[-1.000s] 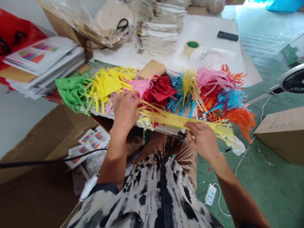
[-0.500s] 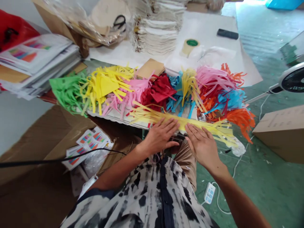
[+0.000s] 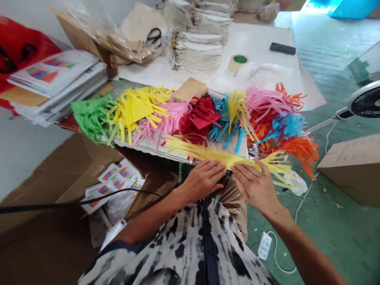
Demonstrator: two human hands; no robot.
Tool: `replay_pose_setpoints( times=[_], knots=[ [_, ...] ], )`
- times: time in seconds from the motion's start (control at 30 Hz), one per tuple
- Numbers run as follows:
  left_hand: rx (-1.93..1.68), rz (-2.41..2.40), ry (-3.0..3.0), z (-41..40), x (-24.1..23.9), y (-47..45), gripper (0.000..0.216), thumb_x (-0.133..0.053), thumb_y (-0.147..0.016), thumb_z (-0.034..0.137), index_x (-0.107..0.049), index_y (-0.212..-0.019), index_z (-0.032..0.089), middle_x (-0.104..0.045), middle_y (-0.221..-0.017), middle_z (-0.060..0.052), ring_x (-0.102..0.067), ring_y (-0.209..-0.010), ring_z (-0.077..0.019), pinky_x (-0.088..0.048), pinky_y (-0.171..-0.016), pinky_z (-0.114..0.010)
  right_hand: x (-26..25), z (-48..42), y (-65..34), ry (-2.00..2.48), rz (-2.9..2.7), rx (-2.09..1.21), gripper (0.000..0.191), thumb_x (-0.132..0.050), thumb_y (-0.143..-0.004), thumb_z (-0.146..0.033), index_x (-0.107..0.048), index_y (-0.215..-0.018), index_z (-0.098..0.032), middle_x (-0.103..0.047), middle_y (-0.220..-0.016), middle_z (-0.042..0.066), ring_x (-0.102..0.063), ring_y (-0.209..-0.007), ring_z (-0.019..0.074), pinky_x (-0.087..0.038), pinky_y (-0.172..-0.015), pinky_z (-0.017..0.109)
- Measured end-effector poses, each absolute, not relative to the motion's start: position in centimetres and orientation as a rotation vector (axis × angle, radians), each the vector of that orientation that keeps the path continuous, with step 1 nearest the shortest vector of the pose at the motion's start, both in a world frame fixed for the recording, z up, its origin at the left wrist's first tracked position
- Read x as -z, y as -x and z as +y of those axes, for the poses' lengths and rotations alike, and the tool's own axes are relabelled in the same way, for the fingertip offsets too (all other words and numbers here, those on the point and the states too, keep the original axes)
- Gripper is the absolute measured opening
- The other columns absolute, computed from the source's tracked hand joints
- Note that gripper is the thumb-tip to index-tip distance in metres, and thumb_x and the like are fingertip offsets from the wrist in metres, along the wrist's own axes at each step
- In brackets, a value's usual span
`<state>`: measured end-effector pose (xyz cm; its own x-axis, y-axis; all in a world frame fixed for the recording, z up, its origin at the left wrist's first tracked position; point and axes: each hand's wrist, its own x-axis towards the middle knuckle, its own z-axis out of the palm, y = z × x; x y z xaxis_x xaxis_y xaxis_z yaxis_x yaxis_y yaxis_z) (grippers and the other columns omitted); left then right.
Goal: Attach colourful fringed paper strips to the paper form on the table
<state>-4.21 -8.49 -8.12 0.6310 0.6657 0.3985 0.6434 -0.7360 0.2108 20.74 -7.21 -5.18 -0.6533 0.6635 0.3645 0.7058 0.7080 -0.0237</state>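
Head view: the yellow fringe [image 3: 223,156] was found along the front edge of the table [image 3: 148,149], touched by the outstretched, ungripping fingers of the left hand [image 3: 202,180] and right hand [image 3: 254,184], and a slide off was judged possible if its seemingly overhanging right end were snagged.

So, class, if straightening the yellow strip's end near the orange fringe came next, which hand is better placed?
Probably the right hand: it rests on the yellow strip, nearer the orange fringe. The left hand lies nearer the strip's other end and would likely have to reach across the right.
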Motion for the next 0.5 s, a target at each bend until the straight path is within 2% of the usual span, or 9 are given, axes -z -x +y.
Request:
replay_pose_setpoints(
  times=[0.1, 0.2, 0.33, 0.5],
  knots=[
    [-0.702, 1.131, -2.767, -9.3, 8.3, 4.6, 0.045, -0.06, -0.105, 0.036, -0.06, -0.147, 0.022, -0.069, -0.145, -0.009, -0.064, -0.135, -0.0237, -0.05, -0.117, -0.045, 5.5, -8.6, -20.4, 1.128, -2.551, 0.173, 0.029, -0.063, -0.102, -0.028, -0.072, -0.13, -0.023, -0.071, -0.141, 0.009, -0.068, -0.127, 0.0267, -0.026, -0.127, 0.058],
    [-0.69, 1.224, -2.751, -9.1, 8.7, 4.7, 0.052, -0.061, -0.104, 0.034, -0.054, -0.154, 0.023, -0.068, -0.147, -0.01, -0.062, -0.135, -0.0239, -0.05, -0.116, -0.043, 6.0, -8.8, -20.0, 1.181, -2.576, 0.142, 0.04, -0.062, -0.103, -0.029, -0.065, -0.142, -0.023, -0.067, -0.148, 0.01, -0.063, -0.134, 0.0294, -0.023, -0.127, 0.061],
    [-0.783, 1.288, -2.775, -8.7, 9.8, 5.2, 0.036, -0.059, -0.105, 0.023, -0.066, -0.14, 0.026, -0.075, -0.134, -0.006, -0.067, -0.125, -0.021, -0.052, -0.107, -0.039, 6.5, -8.4, -19.5, 1.203, -2.583, 0.096, 0.043, -0.06, -0.104, -0.032, -0.061, -0.146, -0.021, -0.065, -0.15, 0.012, -0.061, -0.136, 0.0301, -0.024, -0.127, 0.061],
    [-0.938, 1.149, -2.783, -8.0, 10.2, 6.2, 0.028, -0.061, -0.104, 0.021, -0.072, -0.13, 0.024, -0.079, -0.12, -0.006, -0.07, -0.114, -0.0188, -0.056, -0.098, -0.035, 7.0, -8.2, -18.8, 1.158, -2.536, 0.095, 0.036, -0.062, -0.103, -0.027, -0.066, -0.139, -0.024, -0.07, -0.143, 0.007, -0.062, -0.133, 0.0277, -0.024, -0.127, 0.058]
  ],
)
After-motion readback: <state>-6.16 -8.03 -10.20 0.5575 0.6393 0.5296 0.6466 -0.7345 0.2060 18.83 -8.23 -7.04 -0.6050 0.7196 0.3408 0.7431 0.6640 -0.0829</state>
